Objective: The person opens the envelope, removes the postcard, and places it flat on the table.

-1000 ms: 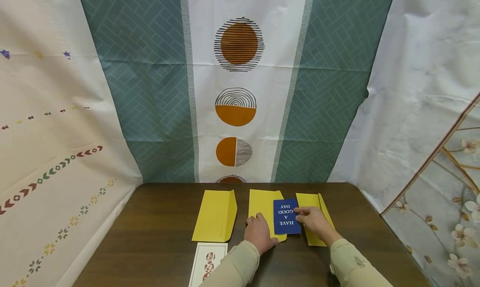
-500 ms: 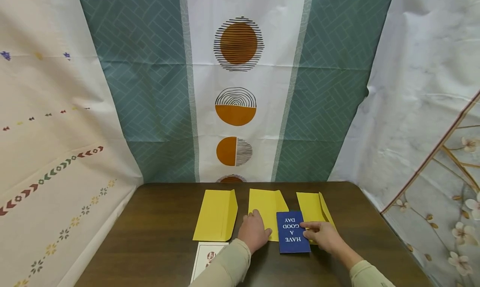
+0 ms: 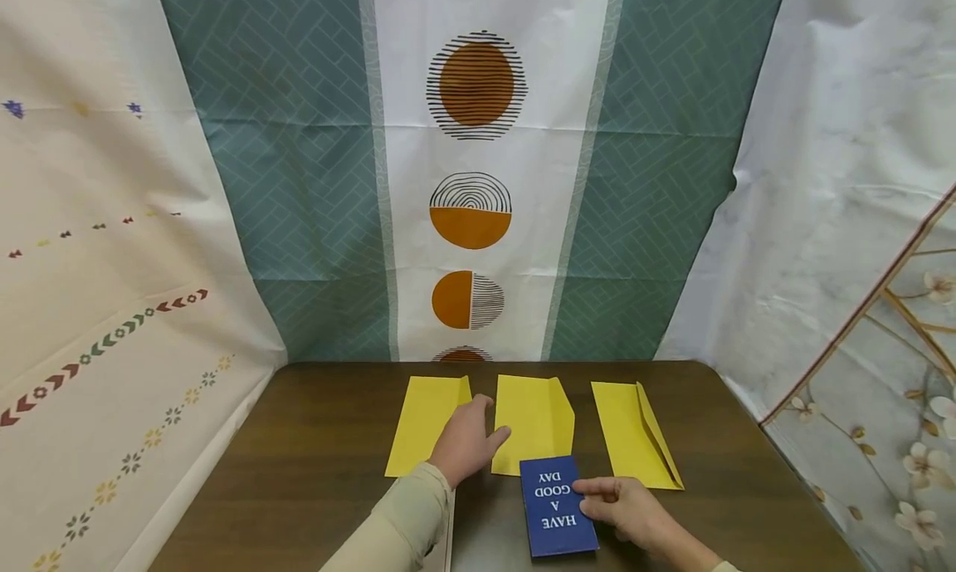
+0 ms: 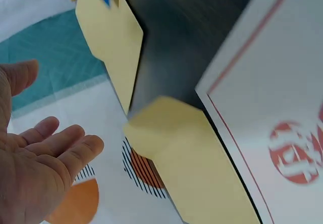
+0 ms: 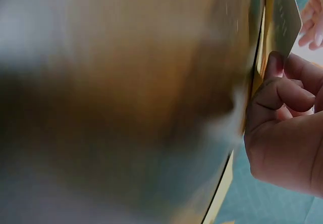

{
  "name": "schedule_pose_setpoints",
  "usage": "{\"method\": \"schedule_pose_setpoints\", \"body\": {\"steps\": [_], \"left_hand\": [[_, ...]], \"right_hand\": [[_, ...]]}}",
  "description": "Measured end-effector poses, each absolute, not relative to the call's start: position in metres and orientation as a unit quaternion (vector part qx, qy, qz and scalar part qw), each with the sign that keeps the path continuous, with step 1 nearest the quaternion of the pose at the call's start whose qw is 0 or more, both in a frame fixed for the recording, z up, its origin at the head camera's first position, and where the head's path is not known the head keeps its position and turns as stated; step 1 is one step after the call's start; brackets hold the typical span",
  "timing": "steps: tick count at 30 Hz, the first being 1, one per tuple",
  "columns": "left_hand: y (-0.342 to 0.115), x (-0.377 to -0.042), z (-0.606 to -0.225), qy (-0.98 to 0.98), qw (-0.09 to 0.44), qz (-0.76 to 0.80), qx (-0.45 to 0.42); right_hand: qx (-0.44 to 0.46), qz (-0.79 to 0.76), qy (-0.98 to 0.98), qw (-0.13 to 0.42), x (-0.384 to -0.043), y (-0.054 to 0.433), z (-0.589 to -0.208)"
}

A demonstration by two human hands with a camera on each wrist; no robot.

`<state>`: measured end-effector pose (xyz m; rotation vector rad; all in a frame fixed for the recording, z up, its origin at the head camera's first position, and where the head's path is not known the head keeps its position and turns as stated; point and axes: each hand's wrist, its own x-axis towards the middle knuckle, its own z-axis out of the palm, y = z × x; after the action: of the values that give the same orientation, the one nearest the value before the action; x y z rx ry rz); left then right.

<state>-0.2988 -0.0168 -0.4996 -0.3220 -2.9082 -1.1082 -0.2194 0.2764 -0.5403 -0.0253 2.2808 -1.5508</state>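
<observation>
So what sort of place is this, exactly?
Hard to be sure, but it looks like a staged tabletop workspace: patterned cloths hang on three sides of a dark table, with yellow envelopes laid out on it.

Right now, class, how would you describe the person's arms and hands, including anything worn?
The left sleeve is pale cream, creased, and reaches the wrist. Only a similarly pale edge of the right sleeve shows. The left hand and right hand are bare, with no gloves or rings visible.
</observation>
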Motion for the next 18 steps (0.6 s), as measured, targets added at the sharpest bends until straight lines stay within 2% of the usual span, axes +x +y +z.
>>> {"method": "schedule_pose_setpoints", "body": {"steps": [11,18], "left_hand": [[-0.035,-0.301,-0.500,-0.929,0.023,-0.355,-0.099],[-0.038,-0.299,-0.500,-0.931,0.023,-0.350,-0.103]], "right_hand": [[-0.051,-0.551,0.804,0.217,-0.207,0.258,-0.542],[-0.080,-0.524,0.821,0.210,-0.207,0.250,-0.543]]}}
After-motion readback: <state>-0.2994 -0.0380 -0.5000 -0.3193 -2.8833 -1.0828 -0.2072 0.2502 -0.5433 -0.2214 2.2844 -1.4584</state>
